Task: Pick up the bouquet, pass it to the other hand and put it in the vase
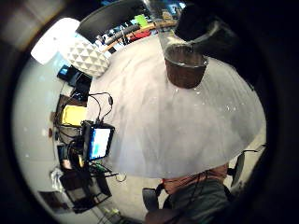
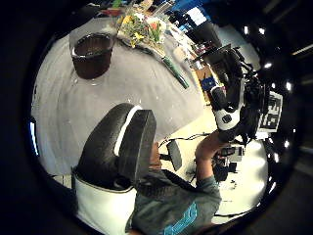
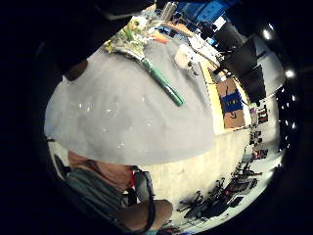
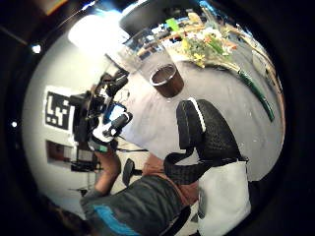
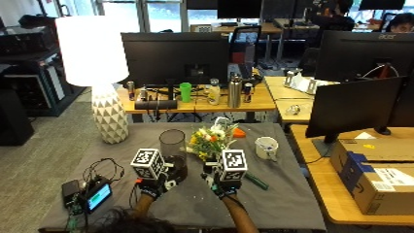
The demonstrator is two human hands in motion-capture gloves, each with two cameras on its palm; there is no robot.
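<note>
Both hands hover above the grey table (image 5: 284, 204) near the frame's lower centre, the left hand (image 5: 150, 187) and right hand (image 5: 223, 187) holding nothing; finger positions cannot be told. The bouquet (image 5: 210, 141) lies at centre, beside the glass vase (image 5: 173, 153).

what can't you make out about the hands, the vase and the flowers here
- Left hand, right hand, outside view: marker cubes cover them, so whether the fingers are curled or straight is hidden.
- Bouquet of yellow and white flowers with green wrapped stems: the right hand's cube hides most of the stems.
- Clear glass vase with a dark base: its foot sits behind the left hand.
</note>
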